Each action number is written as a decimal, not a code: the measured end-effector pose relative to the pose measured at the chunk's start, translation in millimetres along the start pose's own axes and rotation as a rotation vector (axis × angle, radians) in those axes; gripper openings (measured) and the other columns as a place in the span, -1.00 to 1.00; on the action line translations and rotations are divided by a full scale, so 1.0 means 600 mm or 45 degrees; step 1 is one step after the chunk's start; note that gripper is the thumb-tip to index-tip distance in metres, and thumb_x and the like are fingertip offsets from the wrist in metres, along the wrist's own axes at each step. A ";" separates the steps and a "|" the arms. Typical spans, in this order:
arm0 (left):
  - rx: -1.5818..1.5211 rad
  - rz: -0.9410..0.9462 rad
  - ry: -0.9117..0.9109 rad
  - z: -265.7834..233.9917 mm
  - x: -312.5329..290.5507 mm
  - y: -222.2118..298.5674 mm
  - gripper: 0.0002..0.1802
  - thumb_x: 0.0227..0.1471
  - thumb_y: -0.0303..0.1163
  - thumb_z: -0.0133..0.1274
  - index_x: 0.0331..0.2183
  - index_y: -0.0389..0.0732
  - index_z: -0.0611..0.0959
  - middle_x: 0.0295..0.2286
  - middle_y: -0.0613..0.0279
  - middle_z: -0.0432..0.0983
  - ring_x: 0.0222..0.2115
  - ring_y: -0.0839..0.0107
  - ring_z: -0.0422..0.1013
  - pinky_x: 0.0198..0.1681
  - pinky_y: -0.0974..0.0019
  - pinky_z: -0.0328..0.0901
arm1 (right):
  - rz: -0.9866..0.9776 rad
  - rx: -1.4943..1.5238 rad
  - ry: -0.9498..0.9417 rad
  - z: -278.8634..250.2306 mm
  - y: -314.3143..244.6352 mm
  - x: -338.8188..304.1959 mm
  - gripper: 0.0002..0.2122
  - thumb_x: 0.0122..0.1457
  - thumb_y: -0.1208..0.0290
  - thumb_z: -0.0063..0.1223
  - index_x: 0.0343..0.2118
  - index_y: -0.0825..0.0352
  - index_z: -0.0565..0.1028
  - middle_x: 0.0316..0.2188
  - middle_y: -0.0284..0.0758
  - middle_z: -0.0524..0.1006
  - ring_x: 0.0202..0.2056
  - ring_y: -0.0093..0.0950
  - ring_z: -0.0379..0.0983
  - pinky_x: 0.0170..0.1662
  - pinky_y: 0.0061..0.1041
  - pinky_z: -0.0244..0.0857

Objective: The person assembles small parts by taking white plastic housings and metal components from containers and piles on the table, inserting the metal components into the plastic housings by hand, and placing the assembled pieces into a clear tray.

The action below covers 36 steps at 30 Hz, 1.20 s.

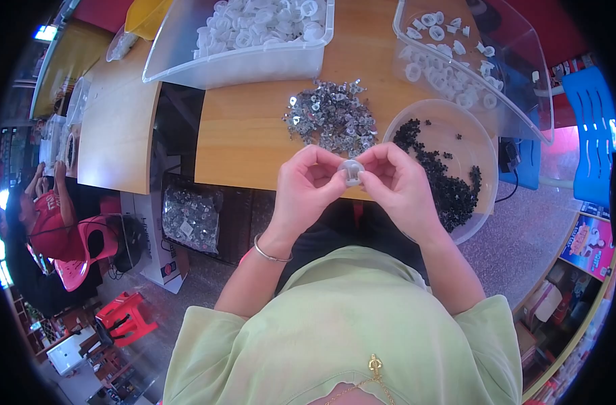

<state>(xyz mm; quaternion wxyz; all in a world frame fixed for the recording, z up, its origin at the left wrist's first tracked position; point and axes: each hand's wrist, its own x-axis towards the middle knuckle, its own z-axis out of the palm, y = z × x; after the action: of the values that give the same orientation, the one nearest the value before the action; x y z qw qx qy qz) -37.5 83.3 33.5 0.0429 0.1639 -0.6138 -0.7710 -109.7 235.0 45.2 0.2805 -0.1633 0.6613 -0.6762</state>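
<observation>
Between the fingertips of my left hand (311, 185) and my right hand (397, 185) is a small round white plastic cap (351, 171). Both hands pinch it from either side, just over the table's near edge. Right beyond it lies a loose heap of small shiny metal parts (330, 116). To the right of my right hand, a round translucent tub (480, 128) holds many small black star-shaped pieces (450, 185). The inner face of the cap is too small to make out.
A clear bin (267, 64) full of white plastic caps stands at the far left, another clear bin (524, 108) at the far right. A bag of metal parts (192, 216) lies below the table. Another person in red (55, 223) sits at left near a red stool (127, 318).
</observation>
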 end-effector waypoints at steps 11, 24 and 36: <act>-0.087 0.033 -0.054 -0.001 -0.002 0.006 -0.87 0.02 -0.55 0.01 -0.32 -0.38 0.52 -0.38 0.22 0.49 -0.35 0.52 0.47 -0.25 0.48 0.39 | 0.098 0.032 -0.059 -0.007 -0.004 0.002 -0.85 0.08 0.65 -0.05 -0.26 0.41 0.37 -0.38 -0.40 0.43 -0.31 -0.68 0.39 -0.23 -0.69 0.33; -0.001 0.116 -0.065 0.005 -0.003 -0.001 -0.87 -0.04 -0.61 0.06 -0.34 -0.38 0.57 -0.39 0.28 0.41 -0.34 0.55 0.43 -0.26 0.52 0.37 | -0.010 -0.339 0.085 0.000 -0.011 0.007 -0.89 -0.03 0.61 0.06 -0.41 0.42 0.41 -0.48 -0.34 0.45 -0.46 -0.60 0.44 -0.36 -0.64 0.37; -0.084 0.078 -0.023 0.005 -0.002 0.007 -0.88 -0.03 -0.60 0.05 -0.34 -0.37 0.56 -0.42 0.29 0.46 -0.37 0.56 0.44 -0.27 0.53 0.36 | -0.216 -0.303 0.082 0.003 -0.012 0.008 -0.84 -0.07 0.63 0.10 -0.39 0.41 0.41 -0.43 -0.33 0.42 -0.44 -0.57 0.46 -0.35 -0.62 0.40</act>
<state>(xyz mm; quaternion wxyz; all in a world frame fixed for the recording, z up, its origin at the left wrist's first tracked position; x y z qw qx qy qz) -37.7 85.6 38.7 0.0663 0.1366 -0.5933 -0.7906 -113.5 230.3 51.4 0.1797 -0.2290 0.7293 -0.6192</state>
